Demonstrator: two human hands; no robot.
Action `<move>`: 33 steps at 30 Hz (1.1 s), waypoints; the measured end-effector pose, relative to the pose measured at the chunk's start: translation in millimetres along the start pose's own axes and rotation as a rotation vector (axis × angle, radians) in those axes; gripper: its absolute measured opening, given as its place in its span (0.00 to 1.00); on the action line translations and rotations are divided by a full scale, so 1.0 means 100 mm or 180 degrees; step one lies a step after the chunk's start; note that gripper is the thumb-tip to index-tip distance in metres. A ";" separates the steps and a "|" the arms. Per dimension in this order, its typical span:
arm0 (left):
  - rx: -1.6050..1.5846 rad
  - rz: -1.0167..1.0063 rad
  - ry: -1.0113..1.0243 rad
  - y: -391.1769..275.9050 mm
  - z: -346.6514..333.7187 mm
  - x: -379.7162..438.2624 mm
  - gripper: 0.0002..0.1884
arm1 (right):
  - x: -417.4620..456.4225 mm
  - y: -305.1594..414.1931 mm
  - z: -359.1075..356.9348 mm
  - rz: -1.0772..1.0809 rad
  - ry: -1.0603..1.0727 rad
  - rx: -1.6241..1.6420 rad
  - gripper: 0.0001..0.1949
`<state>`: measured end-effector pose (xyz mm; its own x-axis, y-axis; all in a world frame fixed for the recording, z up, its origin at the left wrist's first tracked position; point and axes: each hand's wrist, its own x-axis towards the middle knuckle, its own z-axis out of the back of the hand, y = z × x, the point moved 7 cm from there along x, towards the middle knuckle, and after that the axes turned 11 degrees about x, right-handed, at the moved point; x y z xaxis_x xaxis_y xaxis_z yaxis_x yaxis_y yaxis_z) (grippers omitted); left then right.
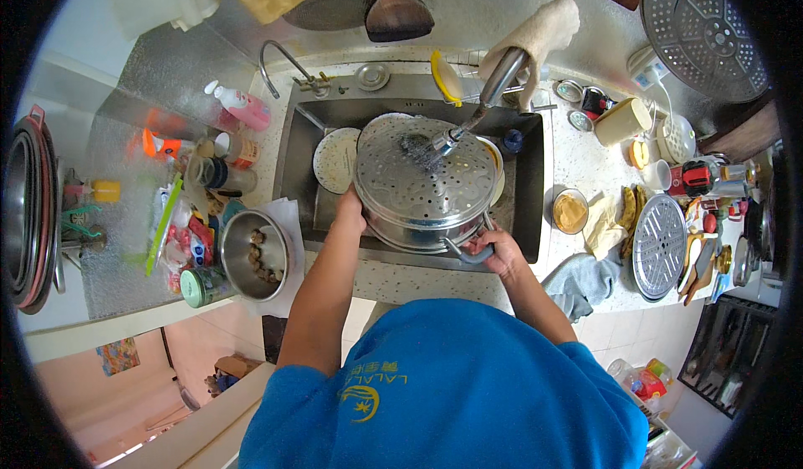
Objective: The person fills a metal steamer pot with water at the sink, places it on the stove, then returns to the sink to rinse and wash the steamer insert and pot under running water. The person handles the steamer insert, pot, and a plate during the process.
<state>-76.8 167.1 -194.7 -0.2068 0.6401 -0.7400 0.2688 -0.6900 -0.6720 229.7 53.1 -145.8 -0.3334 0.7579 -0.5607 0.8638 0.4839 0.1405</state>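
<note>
A steel steamer pot tier with a perforated plate (401, 193) is held over the sink (533, 218), tilted. My left hand (352, 210) grips its left rim; the fingers are partly hidden beneath it. With my right hand (495, 249) I hold it near the grey loop handle (473, 257) at its lower right. Water sprays from the faucet head (446, 140) onto the perforated surface. A white patterned plate (337, 160) lies in the sink to the left, and more dishes are partly covered by the steamer.
On the left counter stand a steel bowl (233, 249) with small brown items and a pink pump bottle (248, 106). To the right are a bowl of tan paste (569, 212), a grey-blue cloth (580, 281) and a perforated steamer plate (660, 246). A thin curved tap (266, 71) rises behind the sink.
</note>
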 end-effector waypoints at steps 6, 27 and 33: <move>0.2475 -0.3391 -0.1045 -1.18 -0.54 -0.74 0.22 | -0.26 0.00 -0.08 0.0598 -0.0636 -0.0265 0.29; 0.2653 -0.3296 0.0953 -0.75 -1.48 -1.70 0.18 | -0.26 -0.07 -0.51 0.1491 -0.0891 -0.0494 0.27; 0.2488 -0.4381 0.1259 -0.77 -1.48 -2.19 0.14 | -0.16 -0.11 -0.60 0.1442 -0.0942 -0.0381 0.28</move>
<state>86.9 129.8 23.8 0.3999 0.8396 0.3676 -0.4450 0.5285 -0.7230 202.9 62.2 -89.2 0.1969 0.7549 -0.6256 0.8414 0.1975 0.5031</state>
